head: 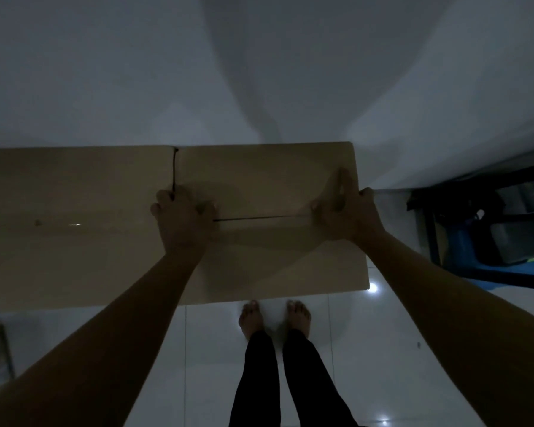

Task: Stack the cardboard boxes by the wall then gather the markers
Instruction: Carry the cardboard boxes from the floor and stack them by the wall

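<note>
- We are standing barefoot on a pale tiled floor (383, 349), facing a white wall (136, 72); a dark shelf unit with a blue bin (475, 257) is sitting off to our right, and something framed, too dim to name, is showing at the lower left edge.
- A cardboard box (275, 180) is lying flat-topped against the wall, directly ahead of our feet, beside what is probably a second cardboard box (74, 211) on its left, a dark seam parting the two.
- Our left hand (182, 217) is resting on the top near that seam, fingers curling down over the flap edge.
- Our right hand (346, 211) is gripping the box's right edge, thumb lying on top, fingers wrapping around the side.
</note>
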